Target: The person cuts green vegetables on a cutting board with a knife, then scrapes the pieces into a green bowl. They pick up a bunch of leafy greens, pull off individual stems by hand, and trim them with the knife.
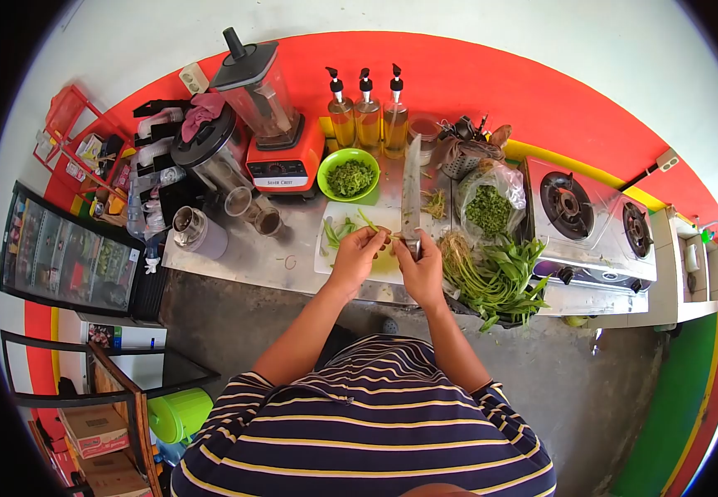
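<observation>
Three clear glass pump bottles of amber liquid (367,116) stood at the top centre of the frame, with one red-based blender (272,108) to their left and one round green plastic bowl (323,178) below. At right centre were two black gas burners (564,199) and one clear plastic bag of chopped greens (491,203); in the middle, one white cutting board (323,261), one long steel knife (411,190), one left hand (357,255) and one right hand (421,263).

Short-sleeved navy shirt (375,422), thin yellow and white stripes; bare left hand (356,257) and right hand (423,269).
</observation>
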Demonstrator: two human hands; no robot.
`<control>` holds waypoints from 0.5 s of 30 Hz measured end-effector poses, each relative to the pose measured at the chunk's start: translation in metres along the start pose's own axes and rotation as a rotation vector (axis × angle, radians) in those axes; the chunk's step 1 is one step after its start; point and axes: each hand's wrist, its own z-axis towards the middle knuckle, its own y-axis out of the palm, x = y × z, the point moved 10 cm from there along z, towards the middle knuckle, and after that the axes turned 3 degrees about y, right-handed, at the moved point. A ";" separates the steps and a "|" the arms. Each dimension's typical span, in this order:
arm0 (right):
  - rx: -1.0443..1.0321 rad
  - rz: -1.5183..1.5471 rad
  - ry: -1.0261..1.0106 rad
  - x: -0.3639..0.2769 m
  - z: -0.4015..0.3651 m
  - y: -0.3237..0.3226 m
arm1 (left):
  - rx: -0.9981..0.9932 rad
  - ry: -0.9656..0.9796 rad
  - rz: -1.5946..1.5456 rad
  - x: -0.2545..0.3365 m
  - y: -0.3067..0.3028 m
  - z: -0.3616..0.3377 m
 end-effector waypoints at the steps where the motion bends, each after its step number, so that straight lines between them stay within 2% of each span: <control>1: -0.012 -0.084 -0.024 -0.007 -0.002 0.001 | -0.003 -0.008 -0.029 -0.001 0.000 0.002; 3: -0.025 -0.080 -0.031 -0.014 -0.006 -0.004 | -0.009 0.001 -0.092 0.001 -0.002 0.006; 5: -0.084 -0.350 -0.048 -0.016 -0.008 -0.009 | -0.008 0.004 -0.155 0.004 -0.005 0.009; 10: -0.194 -0.403 -0.178 -0.050 -0.015 -0.004 | -0.100 0.073 -0.159 0.019 -0.007 0.009; 15: -0.242 -0.524 -0.290 -0.068 -0.020 0.007 | -0.060 0.142 -0.204 0.028 -0.014 0.006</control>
